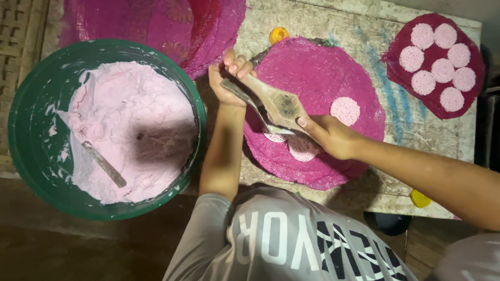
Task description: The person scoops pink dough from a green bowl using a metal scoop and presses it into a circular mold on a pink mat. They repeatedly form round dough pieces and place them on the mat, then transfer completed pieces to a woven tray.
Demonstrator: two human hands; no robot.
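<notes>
My left hand (pixel 228 82) is closed around the handle end of a wooden mould tool (pixel 277 102) with a metal strip along it. My right hand (pixel 329 136) grips the tool's other end and holds it down on a round magenta mesh sheet (pixel 312 67). Three pale pink paste discs lie on that sheet: one to the right (pixel 345 110), one under my right hand (pixel 303 149), and one partly hidden beneath the tool (pixel 273 137).
A green basin (pixel 28 135) at the left holds pink paste (pixel 130 114) with a flat stick (pixel 104 165) lying in it. Another mesh sheet (pixel 396 65) with several discs sits at the top right of the worn board (pixel 416 138). Stacked magenta meshes (pixel 151 23) lie at the top left.
</notes>
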